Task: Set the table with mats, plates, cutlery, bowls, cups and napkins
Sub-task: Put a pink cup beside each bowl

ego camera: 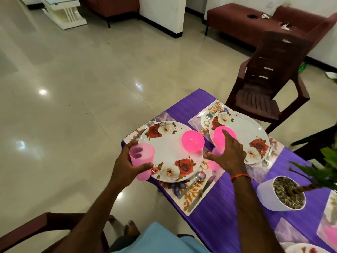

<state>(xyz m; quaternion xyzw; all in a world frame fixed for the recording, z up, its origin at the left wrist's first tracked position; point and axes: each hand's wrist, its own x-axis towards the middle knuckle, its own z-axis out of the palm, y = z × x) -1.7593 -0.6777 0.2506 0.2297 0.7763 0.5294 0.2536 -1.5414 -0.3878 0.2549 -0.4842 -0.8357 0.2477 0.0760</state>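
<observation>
1. Left hand curls its thumb and fingers round a pale pink translucent plastic cup. The cup is upright at the table's edge, just beside the rim of the nearer plate, and I see two fingertips through its wall.
2. I see my right hand spread flat with fingers mostly straight, gripping nothing I can make out. Its forefinger reaches the bright pink plastic bowl on the farther plate. A second pink cup, blurred, shows under the palm between the two plates; I cannot tell whether the palm touches it. An orange thread band circles the wrist.
3. A purple tablecloth covers the table. Two floral place mats lie on it, each bearing a white round plate printed with red and white roses: nearer, farther. Another pink bowl sits on the nearer plate.
4. Around it I see a glossy beige tiled floor, a maroon bench by the wall, and a dark brown plastic chair at the far side.
5. A steel spoon and knife lie on the near mat. A white pot of pebbles with a green plant stands just beside my right forearm.
</observation>
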